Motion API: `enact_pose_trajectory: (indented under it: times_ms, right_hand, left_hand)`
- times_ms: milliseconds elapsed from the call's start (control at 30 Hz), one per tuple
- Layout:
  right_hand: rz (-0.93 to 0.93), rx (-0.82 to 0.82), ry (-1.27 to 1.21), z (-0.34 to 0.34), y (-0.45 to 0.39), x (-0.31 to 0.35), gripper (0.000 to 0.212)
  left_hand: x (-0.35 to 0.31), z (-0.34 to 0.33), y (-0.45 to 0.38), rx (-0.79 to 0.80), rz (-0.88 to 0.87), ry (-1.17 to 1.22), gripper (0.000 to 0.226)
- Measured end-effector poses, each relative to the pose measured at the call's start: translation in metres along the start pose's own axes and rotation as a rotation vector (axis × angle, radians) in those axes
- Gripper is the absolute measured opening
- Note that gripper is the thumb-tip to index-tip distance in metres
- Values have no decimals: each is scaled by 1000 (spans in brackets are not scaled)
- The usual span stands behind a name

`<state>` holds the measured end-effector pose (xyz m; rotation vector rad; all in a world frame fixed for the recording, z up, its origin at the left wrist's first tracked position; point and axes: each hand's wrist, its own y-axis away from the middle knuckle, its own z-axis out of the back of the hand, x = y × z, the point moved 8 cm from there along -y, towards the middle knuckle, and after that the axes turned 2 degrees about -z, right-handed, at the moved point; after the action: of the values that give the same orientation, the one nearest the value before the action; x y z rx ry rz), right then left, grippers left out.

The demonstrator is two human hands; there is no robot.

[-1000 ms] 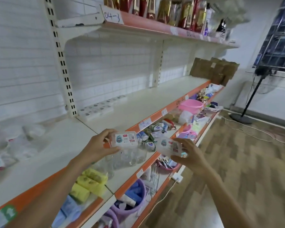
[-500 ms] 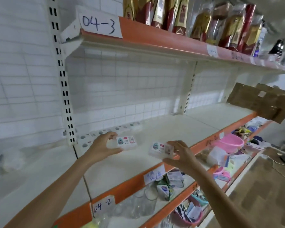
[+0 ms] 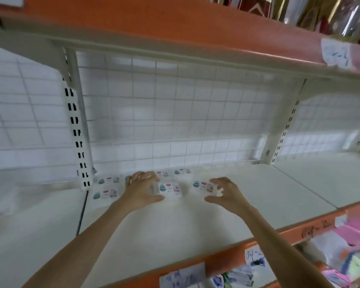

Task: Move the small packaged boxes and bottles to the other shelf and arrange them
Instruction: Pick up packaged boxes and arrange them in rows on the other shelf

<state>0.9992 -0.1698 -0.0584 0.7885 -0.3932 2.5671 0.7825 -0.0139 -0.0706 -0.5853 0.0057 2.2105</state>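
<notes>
Left hand (image 3: 140, 190) grips a small box (image 3: 169, 189) by its short end, fingers curled over the far side, thumb on the near edge, box set on the white shelf (image 3: 195, 225). Right hand (image 3: 227, 194) holds a second box (image 3: 204, 186) loosely, fingers spread and curled. More boxes (image 3: 106, 193) lie just left, near the back. Boxes look light, stiff and a bit slick; best taken at the ends.

head view, close, facing shelf (image 3: 195, 225)
</notes>
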Motion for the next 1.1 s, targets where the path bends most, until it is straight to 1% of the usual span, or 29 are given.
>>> enact_pose_trajectory:
  times_ms: [100, 167, 267, 400, 533, 700, 800, 833, 933, 967, 1033, 1100]
  right_hand:
    - [55, 110, -41, -14, -29, -6, 66]
    - [86, 182, -68, -24, -44, -6, 66]
    - [120, 236, -152, -39, -59, -2, 66]
    - [200, 245, -231, -51, -70, 3, 60]
    - [168, 227, -303, -56, -77, -4, 57]
    - [136, 232, -378, -61, -77, -7, 65]
    - [110, 266, -382, -62, -78, -6, 66]
    - [104, 271, -374, -62, -77, -5, 66]
    - [78, 268, -357, -62, -75, -5, 68]
    - [75, 269, -350, -62, -74, -5, 69]
    - [70, 279, -325, -60, -71, -3, 71]
    - [67, 292, -265, -54, -67, 3, 78]
  left_hand:
    - [10, -4, 2, -1, 72, -105, 101]
    - [11, -2, 5, -34, 114, -115, 100]
    - [9, -3, 7, -74, 165, -135, 97]
    - [4, -7, 10, -74, 233, -231, 99]
    - [1, -11, 14, -83, 314, -247, 103]
    - [0, -11, 15, -142, 373, -196, 97]
    - [-1, -12, 16, -134, 376, -165, 99]
    - [-1, -12, 15, -123, 371, -161, 95]
    - [-1, -13, 12, -95, 366, -181, 65]
    - [0, -13, 10, -88, 362, -184, 62]
    - [-2, -13, 10, -60, 341, -183, 64]
    - [-9, -11, 13, -54, 281, -186, 70]
